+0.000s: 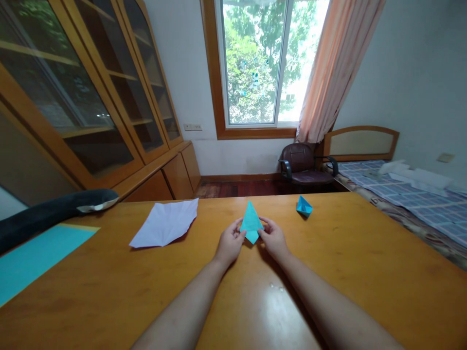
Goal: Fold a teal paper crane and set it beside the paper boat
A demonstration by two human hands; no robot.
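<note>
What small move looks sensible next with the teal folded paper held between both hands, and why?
Probably press the lower edges flat to sharpen the crease. Both hands, left hand and right hand, pinch the teal folded paper at its lower sides; its tip points away, just above the wooden table.

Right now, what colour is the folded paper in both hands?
Turquoise blue; the folded paper shows best in the head view.

Folded paper (pixel 251 224) on the table (pixel 233 291) between left hand (pixel 229 243) and right hand (pixel 274 239), creased sheet (pixel 166 223) to its left, small paper boat (pixel 303 206) behind-right, chair (pixel 302 165) beyond the table.
</note>
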